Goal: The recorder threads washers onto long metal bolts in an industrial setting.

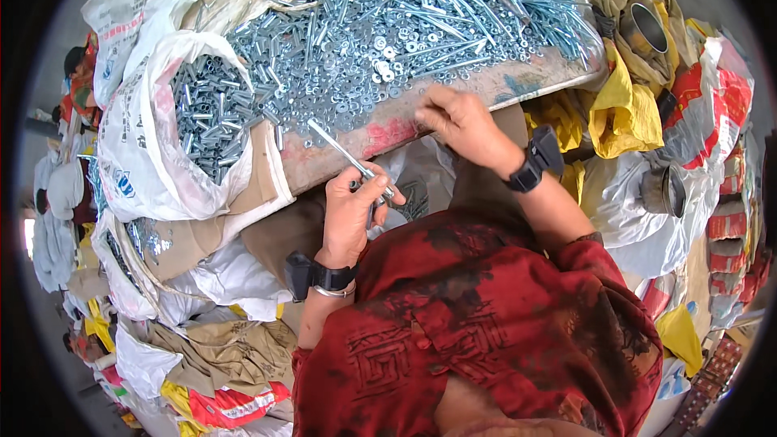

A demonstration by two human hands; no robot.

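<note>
Here: left hand (348,206) gripping slim, shiny metal rod (331,140); ring-shaped washers (384,70) beyond.

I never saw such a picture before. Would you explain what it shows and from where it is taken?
This is no robot, but a bare-handed person. A wide camera worn on the head looks down, so straight edges bend. On the table lie many washers and long metal rods; short tubes fill an open white sack at the left. The left hand holds at least one shiny rod. The right hand is near the table's front edge; whether it pinches anything, I cannot tell.
</note>
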